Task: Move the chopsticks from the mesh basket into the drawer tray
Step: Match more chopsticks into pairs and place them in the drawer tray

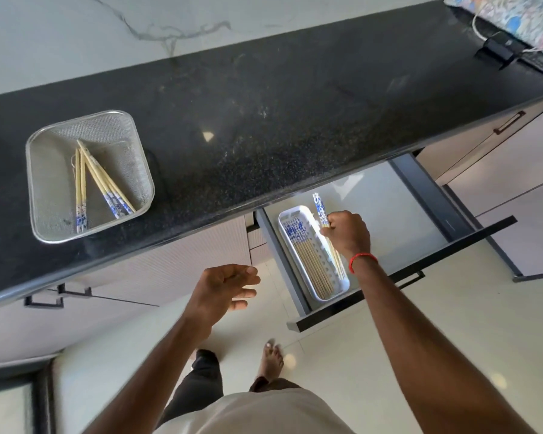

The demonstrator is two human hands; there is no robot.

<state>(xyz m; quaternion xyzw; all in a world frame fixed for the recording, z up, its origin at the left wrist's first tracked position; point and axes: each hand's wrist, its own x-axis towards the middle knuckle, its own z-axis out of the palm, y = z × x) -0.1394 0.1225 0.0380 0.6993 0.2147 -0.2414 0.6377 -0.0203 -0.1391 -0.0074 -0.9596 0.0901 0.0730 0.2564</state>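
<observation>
Black speckled worktop (pixel 264 120) across the upper part of the view, pale floor (pixel 420 339) below. Under its front edge, right of centre, a drawer (pixel 389 195) standing open, grey-lined. On the worktop at the left, well apart from the drawer, a square mesh basket (pixel 113 126) with several basket chopsticks (pixel 101 180) lying loose inside, blue-patterned ends toward the near wall, plain tips gathered toward the far side. At the drawer's left side, a long narrow white tray (pixel 295 211) with a row of tray chopsticks (pixel 308 258) laid lengthwise side by side, patterned ends at the far end. Right hand (pixel 347 231) over the tray's right edge, fingers curled round a small bundle of held chopsticks (pixel 319 208), patterned ends sticking out beyond the knuckles, plain tips slanting down along the tray's right side. Red thread (pixel 362 260) round that wrist. Left hand (pixel 223 289) in the air before the cabinet front, left of the drawer, fingers spread and relaxed, grasping nothing
</observation>
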